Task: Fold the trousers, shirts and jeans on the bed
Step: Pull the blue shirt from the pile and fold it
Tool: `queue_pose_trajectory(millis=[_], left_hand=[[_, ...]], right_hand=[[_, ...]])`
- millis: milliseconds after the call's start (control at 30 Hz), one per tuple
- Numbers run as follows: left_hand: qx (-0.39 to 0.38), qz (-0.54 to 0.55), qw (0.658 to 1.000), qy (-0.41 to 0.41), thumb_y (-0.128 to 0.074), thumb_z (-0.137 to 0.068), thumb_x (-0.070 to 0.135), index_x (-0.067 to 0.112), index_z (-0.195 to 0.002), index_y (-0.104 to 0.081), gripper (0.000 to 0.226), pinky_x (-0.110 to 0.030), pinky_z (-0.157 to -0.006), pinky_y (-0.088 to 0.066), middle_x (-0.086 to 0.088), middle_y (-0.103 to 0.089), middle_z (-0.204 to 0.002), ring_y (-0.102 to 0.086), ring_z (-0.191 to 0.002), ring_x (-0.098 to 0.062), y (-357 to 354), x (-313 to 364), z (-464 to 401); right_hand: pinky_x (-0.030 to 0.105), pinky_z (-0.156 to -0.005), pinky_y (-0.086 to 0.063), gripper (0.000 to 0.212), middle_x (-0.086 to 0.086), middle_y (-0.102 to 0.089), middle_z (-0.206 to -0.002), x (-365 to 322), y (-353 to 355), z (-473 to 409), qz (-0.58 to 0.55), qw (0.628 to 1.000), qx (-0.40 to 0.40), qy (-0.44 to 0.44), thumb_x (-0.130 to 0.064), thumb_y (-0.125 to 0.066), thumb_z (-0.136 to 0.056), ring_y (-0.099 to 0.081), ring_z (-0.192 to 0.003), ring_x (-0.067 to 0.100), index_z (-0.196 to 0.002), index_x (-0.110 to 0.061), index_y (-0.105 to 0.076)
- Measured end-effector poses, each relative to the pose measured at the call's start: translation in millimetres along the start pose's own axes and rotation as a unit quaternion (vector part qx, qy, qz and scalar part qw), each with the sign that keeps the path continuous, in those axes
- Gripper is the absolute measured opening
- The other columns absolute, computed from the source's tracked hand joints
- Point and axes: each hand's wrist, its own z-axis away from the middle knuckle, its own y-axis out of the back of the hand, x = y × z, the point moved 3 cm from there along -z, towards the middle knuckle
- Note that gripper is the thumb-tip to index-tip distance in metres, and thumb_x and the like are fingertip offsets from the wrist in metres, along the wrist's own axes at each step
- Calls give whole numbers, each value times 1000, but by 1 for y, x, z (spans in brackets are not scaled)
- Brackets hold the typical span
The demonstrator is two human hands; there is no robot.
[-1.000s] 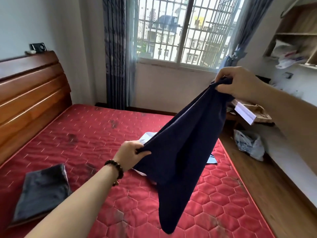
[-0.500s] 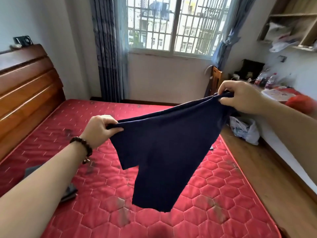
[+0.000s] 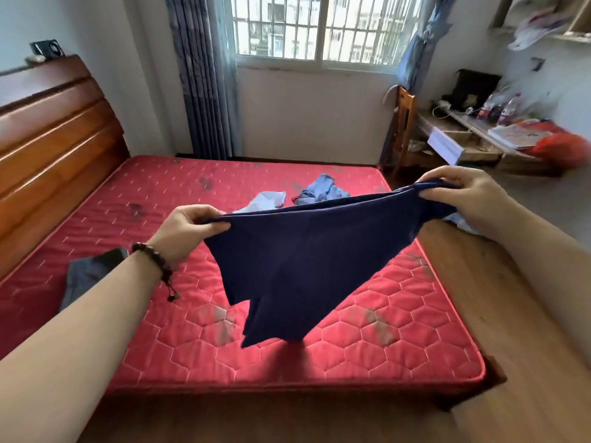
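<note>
Navy garment (image 3: pixel 307 260) held up in the air above the bed (image 3: pixel 367 340), stretched between both hands. Left hand (image 3: pixel 184 231) pinches one top corner, right hand (image 3: pixel 463 199) grips the other. Light blue clothes (image 3: pixel 307 195) lie crumpled on the bed beyond the garment; dark folded jeans (image 3: pixel 86 276) on the bed, left of it.

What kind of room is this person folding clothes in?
Most likely a lived-in bedroom: a bed with a bare red mattress and wooden headboard, a curtained barred window, and a cluttered desk along the wall.
</note>
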Motion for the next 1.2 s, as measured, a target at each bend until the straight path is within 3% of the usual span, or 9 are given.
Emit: queue_pose_trajectory(millis=[67,167,367,533,700,833,900,1000,1200], left_hand=[[-8,108,993,43,-60,-88,1,7,-81,-65,11,-16,-54,-48,2,-63,-67,-55,-59,-7,-17,-4,11],[-23,210,974,79,-59,-85,13,16,-74,-67,15,-21,-52,-50,1,-61,-67,-55,-57,-8,-36,-7,15],[-3,243,964,110,-53,-93,11,11,-83,-67,17,-21,-57,-53,1,-69,-71,-61,-61,-8,-77,-29,-24],[15,200,967,157,-52,-95,6,7,-84,-69,20,-22,-59,-54,-1,-70,-70,-62,-61,-10,-129,-89,-93],[8,105,973,205,-57,-94,9,11,-83,-69,16,-25,-56,-45,6,-68,-62,-55,-59,-10,-181,-187,-188],[4,62,964,259,-59,-92,8,1,-95,-70,13,-30,-65,-44,-4,-68,-73,-55,-66,-14,-222,-272,-255],[9,27,962,273,-61,-91,10,-2,-101,-70,18,-31,-67,-44,-10,-67,-82,-54,-73,-17,-239,-311,-277],[22,-14,958,286,-62,-90,12,2,-98,-72,16,-24,-61,-46,0,-67,-75,-55,-65,-7,-259,-364,-299],[40,-95,955,280,-61,-90,13,11,-91,-73,12,-31,-73,-46,-6,-68,-83,-56,-75,-11,-290,-439,-335]], right_hand=[[32,-73,-52,14,1,-71,-81,11,8,13,-51,999,4,-18,-14,-74,-78,-63,-78,15,-89,-23,-74],[29,-71,-53,17,3,-72,-85,19,19,18,-82,996,22,-27,-21,-76,-76,-65,-79,14,-93,-20,-74],[16,-56,-50,10,-9,-69,-72,47,40,-17,-39,995,56,-67,-22,-77,-77,-62,-64,3,-87,-21,-74],[16,-49,-49,8,-9,-68,-67,128,32,-71,-22,987,71,-140,-22,-77,-77,-61,-59,1,-84,-23,-74],[21,-51,-51,18,7,-66,-79,256,0,-141,50,970,65,-228,-13,-75,-80,-59,-63,8,-98,-11,-70],[14,-44,-46,17,10,-64,-80,363,-32,-182,85,950,79,-289,-12,-76,-78,-53,-60,10,-95,-12,-71],[24,-57,-54,14,10,-66,-82,413,-48,-194,97,942,81,-311,-14,-77,-77,-55,-64,13,-89,-16,-71],[46,-75,-57,12,6,-66,-80,477,-69,-203,108,933,74,-336,-16,-77,-76,-57,-71,17,-84,-22,-70],[44,-79,-55,9,2,-70,-83,572,-103,-231,116,932,38,-342,-19,-73,-77,-59,-77,15,-83,-25,-70]])
